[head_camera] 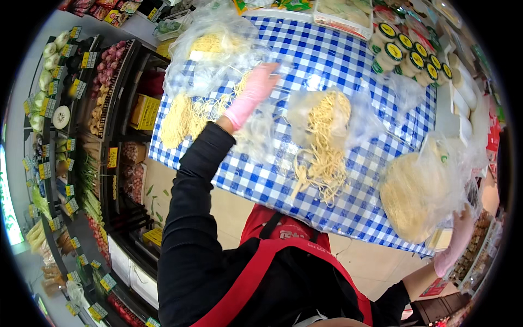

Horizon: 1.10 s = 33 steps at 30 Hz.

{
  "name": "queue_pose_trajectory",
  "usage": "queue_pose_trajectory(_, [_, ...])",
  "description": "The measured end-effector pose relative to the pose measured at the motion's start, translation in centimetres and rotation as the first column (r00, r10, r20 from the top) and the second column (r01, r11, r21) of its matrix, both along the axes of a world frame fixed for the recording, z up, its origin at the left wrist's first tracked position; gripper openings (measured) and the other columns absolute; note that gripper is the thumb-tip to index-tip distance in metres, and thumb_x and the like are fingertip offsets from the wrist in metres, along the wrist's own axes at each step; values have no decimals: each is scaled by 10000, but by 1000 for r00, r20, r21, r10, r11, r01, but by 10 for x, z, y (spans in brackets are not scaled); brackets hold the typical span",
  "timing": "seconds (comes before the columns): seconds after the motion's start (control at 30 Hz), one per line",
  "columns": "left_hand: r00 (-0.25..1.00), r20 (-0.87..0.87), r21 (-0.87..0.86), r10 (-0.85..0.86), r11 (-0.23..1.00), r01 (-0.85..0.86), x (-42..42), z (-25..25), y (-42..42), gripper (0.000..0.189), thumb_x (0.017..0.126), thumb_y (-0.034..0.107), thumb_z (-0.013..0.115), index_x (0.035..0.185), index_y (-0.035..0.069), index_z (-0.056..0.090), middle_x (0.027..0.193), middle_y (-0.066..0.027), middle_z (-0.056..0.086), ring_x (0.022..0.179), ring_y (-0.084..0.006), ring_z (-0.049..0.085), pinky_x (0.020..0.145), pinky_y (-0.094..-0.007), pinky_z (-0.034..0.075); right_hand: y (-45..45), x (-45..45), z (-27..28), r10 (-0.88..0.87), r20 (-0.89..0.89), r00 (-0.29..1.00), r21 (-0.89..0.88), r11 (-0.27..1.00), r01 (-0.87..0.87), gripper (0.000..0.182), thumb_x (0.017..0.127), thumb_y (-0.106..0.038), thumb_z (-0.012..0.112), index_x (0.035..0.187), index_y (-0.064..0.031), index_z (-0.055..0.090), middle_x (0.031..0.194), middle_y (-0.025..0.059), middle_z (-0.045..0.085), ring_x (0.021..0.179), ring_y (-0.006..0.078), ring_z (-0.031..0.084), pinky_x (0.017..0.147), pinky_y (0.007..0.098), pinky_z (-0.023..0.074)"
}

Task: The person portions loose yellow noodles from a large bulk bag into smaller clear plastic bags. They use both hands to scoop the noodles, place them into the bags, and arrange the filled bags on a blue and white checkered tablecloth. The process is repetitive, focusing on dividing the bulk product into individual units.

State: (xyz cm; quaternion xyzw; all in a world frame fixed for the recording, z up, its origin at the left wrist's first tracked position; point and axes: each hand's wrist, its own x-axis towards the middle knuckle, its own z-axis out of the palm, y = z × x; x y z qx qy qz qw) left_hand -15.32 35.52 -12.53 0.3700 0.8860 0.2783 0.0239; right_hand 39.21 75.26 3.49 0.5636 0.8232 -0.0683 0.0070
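Observation:
My left hand (255,92), in a pink glove, reaches over the table with its fingers apart, above clear plastic and beside thin yellow noodles (177,120). My right hand (455,237), also pink-gloved, is at the table's right corner by thin plastic bags (439,167); whether it grips them cannot be told. Near it lies a large bundle of pale, fine noodles (402,198), partly under plastic. Wide, flat noodles (327,122) spill from an opened clear bag at the middle. More yellow noodles (210,45) lie in a plastic bag at the far left.
A blue-and-white checked cloth (261,180) covers the table. Several jars with black-and-yellow lids (393,51) stand at the far right. A white tray of wrapped food (343,18) is at the far edge. Vegetable shelves (118,90) with price tags line the left.

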Motion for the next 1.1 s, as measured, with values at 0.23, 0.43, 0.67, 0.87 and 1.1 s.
queue_pose_trajectory(0.23, [932, -344, -578, 112, 757, -304, -139, -68, -120, 525, 766, 324, 653, 1239, 132, 531, 1194, -176, 574, 1106, -325, 548, 906, -377, 458, -144, -312, -29, 603, -518, 606, 112, 750, -651, 206, 873, -122, 578, 1056, -45, 632, 1080, 69, 625, 1001, 181, 562, 876, 296, 415])
queue_pose_trajectory(0.43, [943, 264, -443, -201, 843, 304, -125, -49, -133, 395, 792, 246, 613, 1172, 143, 585, 1118, -126, 601, 1003, -292, 588, 833, -390, 480, -241, -537, -172, 634, -585, 506, -211, 484, -849, 296, 822, -194, 593, 1062, -21, 621, 1089, 137, 622, 1013, 277, 590, 885, 341, 456])
queue_pose_trajectory(0.67, [883, 378, -600, -277, 653, 461, -166, -45, -202, 349, 762, 225, 678, 1092, 122, 628, 1177, -118, 567, 948, -315, 598, 787, -395, 487, -351, -680, -234, 728, -468, 502, -90, 525, -846, 554, 765, -249, 641, 1259, -47, 495, 1214, 193, 548, 1063, 323, 563, 912, 382, 450])
queue_pose_trajectory(0.87, [949, -307, -249, -76, 969, -3, -161, -49, -215, 564, 761, 236, 689, 1287, 171, 498, 1153, -119, 583, 909, -331, 606, 793, -405, 494, -362, -672, -238, 768, -157, 621, -236, 582, -778, 618, 764, -196, 633, 1328, -59, 422, 1257, 209, 515, 1090, 362, 544, 930, 372, 446])
queue_pose_trajectory(1.1, [990, 142, -252, -13, 967, 49, -180, -78, -236, 522, 835, 162, 593, 1332, 242, 456, 1009, -104, 606, 898, -300, 602, 751, -379, 491, -310, -616, -226, 588, -345, 731, -134, 740, -659, 411, 769, -131, 568, 1178, -90, 580, 1114, 145, 624, 1026, 324, 585, 895, 384, 471])
